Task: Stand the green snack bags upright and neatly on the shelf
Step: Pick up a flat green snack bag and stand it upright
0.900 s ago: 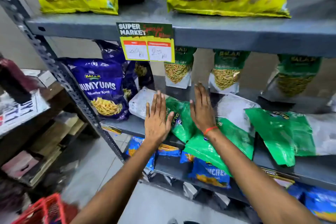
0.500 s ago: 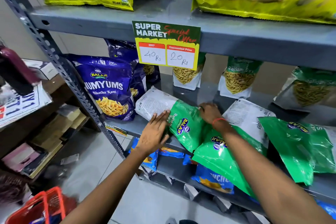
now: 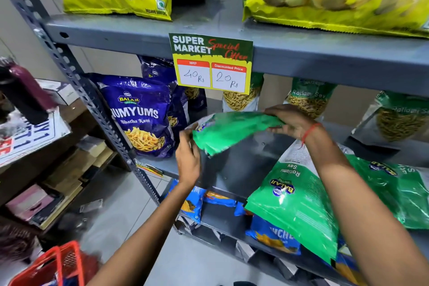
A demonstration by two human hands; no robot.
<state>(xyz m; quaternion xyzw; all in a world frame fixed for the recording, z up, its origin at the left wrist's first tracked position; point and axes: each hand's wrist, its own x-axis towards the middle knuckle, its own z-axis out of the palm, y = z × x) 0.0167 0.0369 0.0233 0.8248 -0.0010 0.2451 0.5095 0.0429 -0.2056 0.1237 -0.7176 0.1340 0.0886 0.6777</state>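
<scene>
The step in hand is the lift: one green snack bag (image 3: 234,131) is off the grey shelf (image 3: 253,162) and held in the air above a bare patch of it, stretched between both hands and smeared by motion blur. The right hand (image 3: 291,121) is closed on the bag's end at about 3 o'clock of it, fingers curled over the edge; the left hand (image 3: 188,158) is at the bag's 8 o'clock corner, fingers bent against the foil — whether it truly grips or only steadies, the blur makes hard to say. The bag lies roughly level, not yet upright. At 5 o'clock from it a second green bag (image 3: 294,202) lies flat, hanging over the shelf's front lip, and a third green bag (image 3: 394,190) lies flat just beside that one at 3 o'clock. Toward 12 o'clock, at the back, three standing bags (image 3: 308,100) of the same snack show the wanted posture. At 9 o'clock stands a purple snack bag (image 3: 141,116). The next move likely calls for turning the held bag so its base faces down — then seating it on the bare patch, square to the row behind, before the two flat ones are taken up.
</scene>
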